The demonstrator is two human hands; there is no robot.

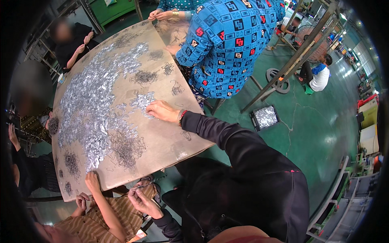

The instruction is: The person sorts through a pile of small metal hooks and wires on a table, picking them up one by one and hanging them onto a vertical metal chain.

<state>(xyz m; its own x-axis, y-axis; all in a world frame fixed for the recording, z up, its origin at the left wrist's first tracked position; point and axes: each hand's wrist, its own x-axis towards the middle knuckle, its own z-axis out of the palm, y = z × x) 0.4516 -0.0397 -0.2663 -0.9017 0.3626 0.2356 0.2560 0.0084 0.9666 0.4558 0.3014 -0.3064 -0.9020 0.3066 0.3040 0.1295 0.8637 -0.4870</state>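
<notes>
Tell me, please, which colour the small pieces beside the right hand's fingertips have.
The small pieces are shiny silver, best seen in the head view.

Your right hand point(164, 111) hides the metal pieces point(142, 99) under its fingers, so its grip can't be told; the thin piece point(142, 186) in your left hand point(145, 203) is too small to identify. Two heads point(63, 30) beyond the counter point(166, 148) are blurred; the top edge crops the green cabinet point(115, 14).

metal pieces point(95, 97) lie on the table point(162, 135) among heaps of wire point(127, 150), while a crate point(255, 122) sits on the floor point(312, 133) to the right.
</notes>
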